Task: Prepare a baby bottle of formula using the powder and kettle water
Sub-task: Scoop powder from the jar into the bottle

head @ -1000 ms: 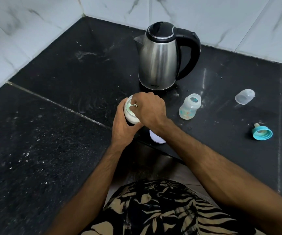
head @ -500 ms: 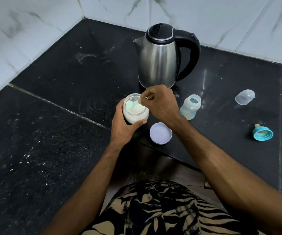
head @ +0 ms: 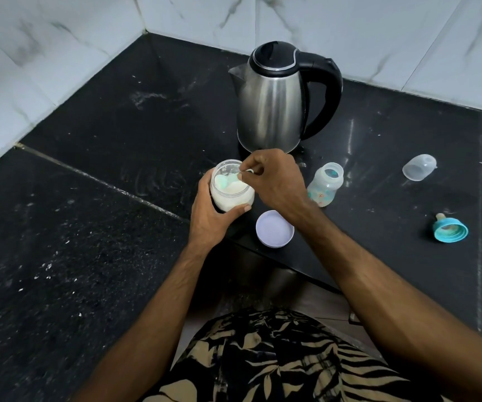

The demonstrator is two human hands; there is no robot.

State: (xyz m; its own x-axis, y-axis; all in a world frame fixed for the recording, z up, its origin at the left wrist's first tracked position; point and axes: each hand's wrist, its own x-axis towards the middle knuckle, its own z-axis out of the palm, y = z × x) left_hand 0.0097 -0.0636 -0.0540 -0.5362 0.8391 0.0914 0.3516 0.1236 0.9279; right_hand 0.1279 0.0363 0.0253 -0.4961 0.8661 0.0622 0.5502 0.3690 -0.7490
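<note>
My left hand [head: 209, 214] grips a small clear jar of white formula powder [head: 231, 195], held just above the black counter. My right hand [head: 274, 181] pinches the handle of a pale green scoop [head: 226, 179] whose bowl lies in the powder. The open baby bottle [head: 325, 184] stands just right of my right hand. A steel kettle [head: 271, 105] with a black lid and handle stands behind the jar. The jar's white lid [head: 274, 229] lies upside down near the counter's front edge.
A clear bottle cap [head: 419, 166] lies on its side at the right. The teal collar with its teat [head: 450, 229] lies nearer the front right. White marble tiles wall in the black counter [head: 89, 198] at the back and left. White specks dot the counter's left side.
My right hand has lifted off the jar's mouth and shifted right, uncovering the powder and scoop. The jar has tilted upright in my left hand. The white lid has come into full view.
</note>
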